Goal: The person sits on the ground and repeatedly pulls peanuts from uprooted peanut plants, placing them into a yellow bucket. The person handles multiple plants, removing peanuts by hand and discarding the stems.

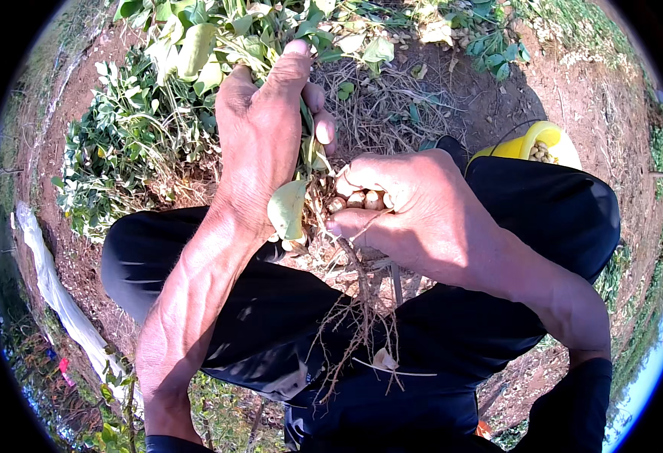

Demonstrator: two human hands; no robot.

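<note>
My left hand [269,124] grips the leafy stems of an uprooted peanut plant [240,45], its leaves spreading beyond the fingers at the top. The plant's thin brown roots [365,317] hang down over my lap. Beside the root base, my right hand [410,209] is closed around several peanut pods [355,200], which show between thumb and fingers. A few more pods [294,243] hang below a yellowish leaf [287,209] near my left wrist. Parts of the stems and pods are hidden by my hands.
A yellow bucket [501,148] with peanuts inside lies tilted beyond my right knee. Piled peanut plants [133,130] are on the left. Dry stalks [382,107] and loose pods lie on the soil ahead. A long white plastic sheet [65,294] stretches along the far left.
</note>
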